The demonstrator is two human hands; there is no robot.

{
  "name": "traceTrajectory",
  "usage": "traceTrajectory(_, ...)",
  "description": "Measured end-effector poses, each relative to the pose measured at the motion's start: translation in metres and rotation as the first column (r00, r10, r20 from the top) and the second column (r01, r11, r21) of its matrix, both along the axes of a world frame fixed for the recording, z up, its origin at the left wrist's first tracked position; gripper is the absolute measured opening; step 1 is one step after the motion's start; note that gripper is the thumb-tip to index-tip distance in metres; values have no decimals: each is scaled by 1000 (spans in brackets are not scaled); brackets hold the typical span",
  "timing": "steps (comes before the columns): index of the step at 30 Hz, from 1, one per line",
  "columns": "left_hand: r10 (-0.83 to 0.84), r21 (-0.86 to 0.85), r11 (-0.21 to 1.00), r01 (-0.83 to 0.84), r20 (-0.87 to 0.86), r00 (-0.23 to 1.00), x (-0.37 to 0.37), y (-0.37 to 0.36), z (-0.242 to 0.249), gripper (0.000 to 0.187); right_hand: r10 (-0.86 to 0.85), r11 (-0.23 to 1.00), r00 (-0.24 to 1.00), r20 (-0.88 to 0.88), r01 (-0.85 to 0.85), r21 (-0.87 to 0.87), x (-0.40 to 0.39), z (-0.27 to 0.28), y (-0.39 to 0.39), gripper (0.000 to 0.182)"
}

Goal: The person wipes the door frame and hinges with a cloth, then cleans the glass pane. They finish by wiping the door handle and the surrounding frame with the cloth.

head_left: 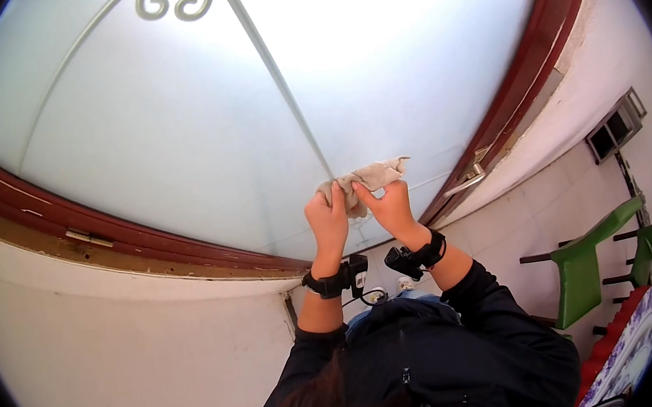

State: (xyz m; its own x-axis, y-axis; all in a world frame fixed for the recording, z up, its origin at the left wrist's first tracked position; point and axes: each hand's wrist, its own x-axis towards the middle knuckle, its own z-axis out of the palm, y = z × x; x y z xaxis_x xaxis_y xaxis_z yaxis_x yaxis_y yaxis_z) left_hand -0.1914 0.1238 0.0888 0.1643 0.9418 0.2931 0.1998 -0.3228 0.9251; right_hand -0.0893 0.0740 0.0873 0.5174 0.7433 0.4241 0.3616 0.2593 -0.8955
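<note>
A beige cloth (374, 175) is bunched between my two hands, in front of the frosted glass panel (178, 139) of a door. My left hand (327, 217) pinches its left part, thumb up against the fabric. Close beside it, my right hand (391, 207) grips the middle with thumb and fingers, and a loose end of the cloth sticks out to the right. Both hands are near the lower end of the thin metal bar (272, 66) that runs down the glass. Each wrist wears a black strap with a small device.
A dark red frame (523, 90) borders the glass, with a metal door handle (465, 178) at right. Green chairs (580, 277) stand on the tiled floor to the right, near a table with a patterned top (634, 342). A metal-framed box (615, 128) is at the right wall.
</note>
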Motion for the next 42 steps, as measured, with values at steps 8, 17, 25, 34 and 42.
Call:
traceTrajectory(8, 39, -22, 999, -41, -62, 997, 1, 1, -43, 43, -42, 945, 995, 93, 69, -320, 5, -43, -4, 15)
traceTrajectory(17, -45, -109, 991, 73, 243, 969, 1, -7, 7, 28, 39, 998, 996, -77, -36, 43, -2, -1, -7, 18)
traceTrajectory(25, -168, -179, 949, 258, 405, 899, 1, -5, 91, 26, 119, 987, 984, -133, -103, 126, 2, 75, 8, 20)
traceTrajectory(34, 0, -55, 998, 18, 310, 951, 10, -4, 64, 25, 51, 990, 994, -96, -38, 133, 0, 50, 15, 18)
traceTrajectory(42, -78, 35, 997, 69, 441, 894, 6, -1, 157, 25, 187, 948, 978, -86, -157, 276, -1, 134, 28, 18)
